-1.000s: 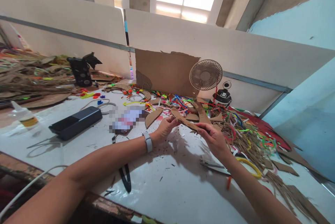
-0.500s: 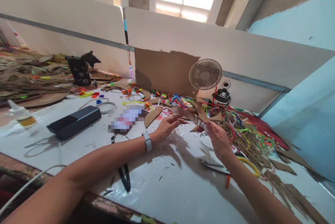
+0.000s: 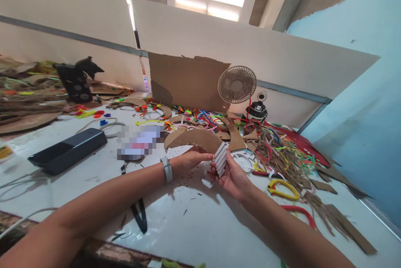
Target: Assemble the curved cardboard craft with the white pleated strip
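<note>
A curved piece of brown cardboard (image 3: 197, 137) stands up in front of me, its arc upward. My left hand (image 3: 192, 160) has its fingers closed on the lower part of this piece, thumb pointing right. A small white strip-like piece with dark slanted lines (image 3: 221, 158) is in my right hand (image 3: 232, 176), between thumb and fingers, at the right end of the cardboard. The two hands nearly meet over the white table (image 3: 200, 234). Some fingertips are hidden behind the pieces.
A dark power bank (image 3: 70, 151) and a blurred-out phone (image 3: 139, 142) lie at left. Behind stand a small fan (image 3: 237, 85) and a cardboard sheet (image 3: 188, 82). Twine, pipe cleaners and a yellow-handled tool (image 3: 283, 189) lie at right.
My right hand has moved left and down, toward my left hand. The curved cardboard and striped piece now face me more fully. The view has shifted slightly right.
</note>
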The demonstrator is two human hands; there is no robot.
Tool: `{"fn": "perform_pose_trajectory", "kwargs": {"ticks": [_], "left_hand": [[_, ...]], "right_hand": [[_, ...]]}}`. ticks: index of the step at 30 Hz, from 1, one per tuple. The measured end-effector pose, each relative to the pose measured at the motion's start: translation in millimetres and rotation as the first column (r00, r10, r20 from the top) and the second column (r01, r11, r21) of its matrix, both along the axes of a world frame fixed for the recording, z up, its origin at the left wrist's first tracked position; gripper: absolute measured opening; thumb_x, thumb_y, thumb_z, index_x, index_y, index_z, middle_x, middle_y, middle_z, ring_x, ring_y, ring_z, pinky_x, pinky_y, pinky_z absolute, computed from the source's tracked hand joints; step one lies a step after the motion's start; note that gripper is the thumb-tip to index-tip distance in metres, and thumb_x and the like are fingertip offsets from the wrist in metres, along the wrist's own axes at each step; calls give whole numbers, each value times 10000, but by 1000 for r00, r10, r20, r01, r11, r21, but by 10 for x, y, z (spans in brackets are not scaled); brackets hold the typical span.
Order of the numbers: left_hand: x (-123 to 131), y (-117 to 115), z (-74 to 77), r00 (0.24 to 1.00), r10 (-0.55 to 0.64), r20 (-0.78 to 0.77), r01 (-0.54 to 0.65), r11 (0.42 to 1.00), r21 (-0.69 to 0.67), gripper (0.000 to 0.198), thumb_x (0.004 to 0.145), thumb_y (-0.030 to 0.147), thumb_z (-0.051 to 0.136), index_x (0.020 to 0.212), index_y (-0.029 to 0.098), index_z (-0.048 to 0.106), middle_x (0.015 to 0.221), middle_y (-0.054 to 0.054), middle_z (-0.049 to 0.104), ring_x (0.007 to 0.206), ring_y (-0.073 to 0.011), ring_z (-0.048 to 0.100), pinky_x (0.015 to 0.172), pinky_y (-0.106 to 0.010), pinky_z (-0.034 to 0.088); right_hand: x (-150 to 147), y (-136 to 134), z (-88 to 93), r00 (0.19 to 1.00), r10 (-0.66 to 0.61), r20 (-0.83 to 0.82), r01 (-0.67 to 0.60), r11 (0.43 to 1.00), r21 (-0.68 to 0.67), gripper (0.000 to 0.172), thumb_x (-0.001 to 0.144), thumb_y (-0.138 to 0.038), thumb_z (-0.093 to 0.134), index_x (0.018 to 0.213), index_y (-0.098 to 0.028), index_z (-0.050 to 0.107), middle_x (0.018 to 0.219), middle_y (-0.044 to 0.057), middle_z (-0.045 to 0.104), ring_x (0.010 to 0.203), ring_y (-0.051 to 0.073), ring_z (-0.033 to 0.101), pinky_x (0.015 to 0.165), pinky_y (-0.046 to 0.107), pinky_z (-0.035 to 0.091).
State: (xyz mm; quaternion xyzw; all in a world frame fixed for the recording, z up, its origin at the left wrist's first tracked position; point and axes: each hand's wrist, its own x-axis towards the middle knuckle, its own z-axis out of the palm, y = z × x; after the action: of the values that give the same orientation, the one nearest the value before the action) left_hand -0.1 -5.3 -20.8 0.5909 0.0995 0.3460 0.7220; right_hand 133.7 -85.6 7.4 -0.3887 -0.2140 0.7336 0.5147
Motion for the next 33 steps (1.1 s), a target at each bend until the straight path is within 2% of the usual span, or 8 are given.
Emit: {"fn": "perform_pose_trajectory", "kwargs": {"ticks": [3, 5, 8, 12, 18, 25, 30, 33], "left_hand": [[-12, 4, -5, 989, -146, -11, 146, 989, -1, 321, 663, 341, 672, 913, 143, 642, 817, -82, 649, 732, -208, 585, 757, -365, 437], [-17, 22, -10, 986, -162, -46, 164, 985, 51, 247, 721, 338, 608, 877, 151, 651, 803, -77, 644, 761, -208, 583, 785, -368, 433], [-26, 47, 3, 996, -70, -49, 78, 982, 174, 212, 765, 330, 554, 874, 182, 659, 838, -67, 648, 885, -216, 564, 873, -360, 397], [-65, 10, 108, 986, 14, -166, 34, 959, 280, 214, 781, 334, 526, 785, 182, 676, 817, -57, 655, 848, -213, 571, 855, -331, 401], [-109, -76, 278, 952, 112, -286, -15, 947, 321, 190, 729, 343, 583, 737, 190, 696, 823, -42, 669, 884, -244, 576, 843, -324, 402], [-106, 25, 81, 972, 50, -229, 22, 953, 303, 211, 762, 346, 553, 841, 206, 690, 878, -28, 673, 830, -203, 582, 818, -282, 420], [-107, 107, 24, 939, 251, -237, -177, 940, 292, 171, 725, 353, 580, 726, 216, 682, 822, -23, 675, 794, -215, 557, 800, -280, 420], [-74, 114, 48, 931, 277, -239, -203, 934, 295, 165, 699, 342, 592, 623, 207, 648, 733, -15, 662, 754, -216, 550, 764, -295, 430]], "right_hand": [[23, 22, -18, 1000, -12, -2, 12, 1000, -4, 486, 881, -516, 331, 838, -112, 597, 599, 28, 617, 504, 101, 574, 614, 278, 532], [40, 29, -16, 999, -34, 11, 34, 999, -12, 467, 885, -507, 334, 841, -120, 592, 557, 12, 595, 474, 98, 558, 593, 279, 533], [54, 20, -20, 999, -50, 10, 50, 999, -13, 399, 882, -475, 379, 864, -133, 584, 542, 1, 586, 473, 97, 561, 595, 278, 536], [42, 6, -51, 997, -73, 8, 72, 997, 10, 352, 876, -443, 424, 853, -131, 583, 554, 4, 595, 471, 97, 563, 610, 286, 542], [19, 3, -55, 991, -132, 2, 132, 991, 38, 290, 871, -406, 453, 852, -144, 576, 517, -23, 569, 423, 91, 530, 604, 297, 544], [54, 15, -7, 994, -108, 3, 107, 993, 48, 310, 904, -391, 383, 829, -156, 570, 470, -31, 528, 414, 82, 493, 604, 275, 539], [92, 51, -45, 993, -118, 4, 118, 992, 45, 290, 914, -366, 363, 865, -158, 559, 492, -37, 532, 408, 80, 480, 609, 284, 535], [90, 51, -52, 995, -93, 26, 92, 994, 51, 313, 914, -381, 355, 864, -156, 568, 457, -46, 503, 389, 79, 460, 605, 277, 529]]}}
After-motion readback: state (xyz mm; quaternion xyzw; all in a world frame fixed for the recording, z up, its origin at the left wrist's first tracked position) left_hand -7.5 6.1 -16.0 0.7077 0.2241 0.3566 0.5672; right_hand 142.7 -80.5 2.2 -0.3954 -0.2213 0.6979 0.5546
